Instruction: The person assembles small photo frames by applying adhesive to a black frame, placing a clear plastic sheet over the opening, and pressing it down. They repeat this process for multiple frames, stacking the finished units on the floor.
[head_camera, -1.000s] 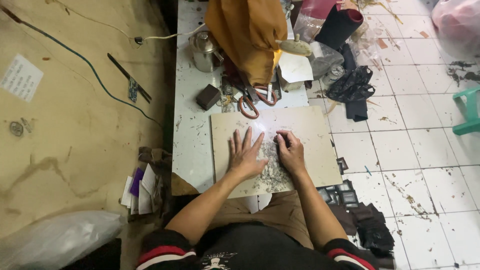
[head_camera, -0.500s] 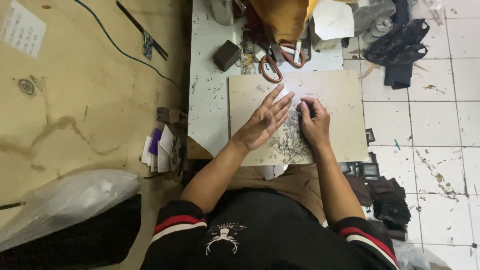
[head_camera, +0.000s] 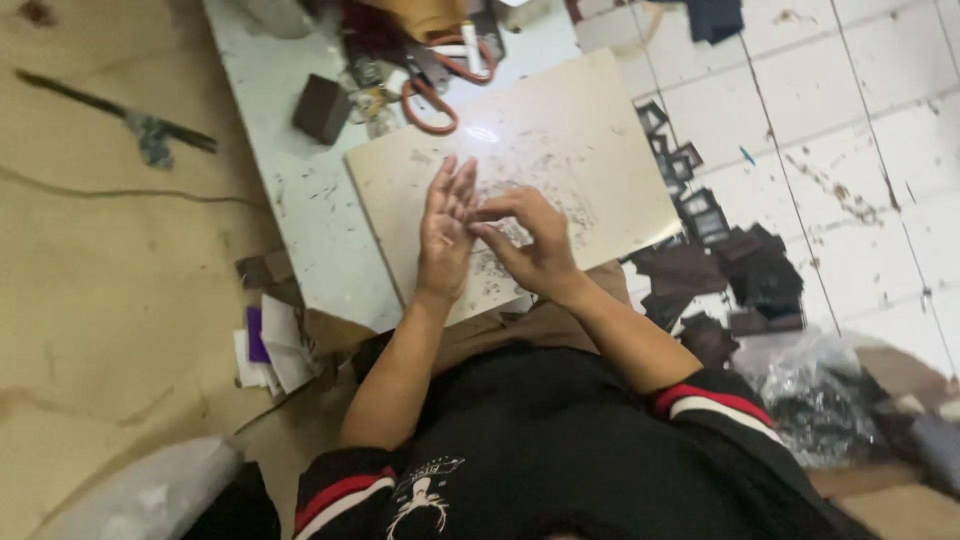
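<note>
Left hand (head_camera: 443, 232) open and flat, palm up, right hand (head_camera: 528, 240) pinching at that palm, whether it grips anything unclear, pale board (head_camera: 580, 140) beneath, orange-handled scissors (head_camera: 432, 98) beyond

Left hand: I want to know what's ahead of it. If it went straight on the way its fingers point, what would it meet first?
Likely the scissors beyond the board, though depth is unclear.

Far half of the board (head_camera: 570, 130) lies free; scissors (head_camera: 432, 95) and a dark block (head_camera: 321, 108) crowd its far-left edge
</note>
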